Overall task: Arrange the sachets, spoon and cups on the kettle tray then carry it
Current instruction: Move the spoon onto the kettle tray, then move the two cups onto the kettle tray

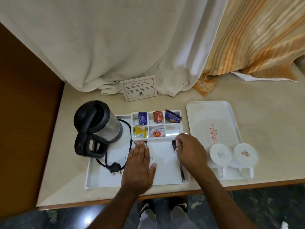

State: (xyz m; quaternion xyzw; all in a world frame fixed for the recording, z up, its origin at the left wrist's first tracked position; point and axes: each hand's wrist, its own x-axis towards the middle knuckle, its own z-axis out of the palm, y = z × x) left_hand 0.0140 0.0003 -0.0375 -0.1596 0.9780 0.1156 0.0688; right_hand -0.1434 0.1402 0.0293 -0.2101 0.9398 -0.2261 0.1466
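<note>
A pale beige desk (79, 171) with a wooden front edge stands against white curtains (102, 47) and an orange-striped curtain (257, 43); brown wood panelling lies to the left and dark marbled floor shows near the person's shoes. On the desk sits the white kettle tray (105, 182), with a black and steel kettle (97, 128) at its left, its cord and plug (115, 169) trailing near. Sachets (157, 117) stand in the tray's far compartments. The left hand (140, 164) lies flat and open on the tray floor. The right hand (189, 149) has its grip closed on a spoon (179, 159), which lies along the tray's right side. To the right, a second white tray (212, 119) carries two covered cups (220, 154) at its near end. A printed card (139, 88) stands at the far edge.
</note>
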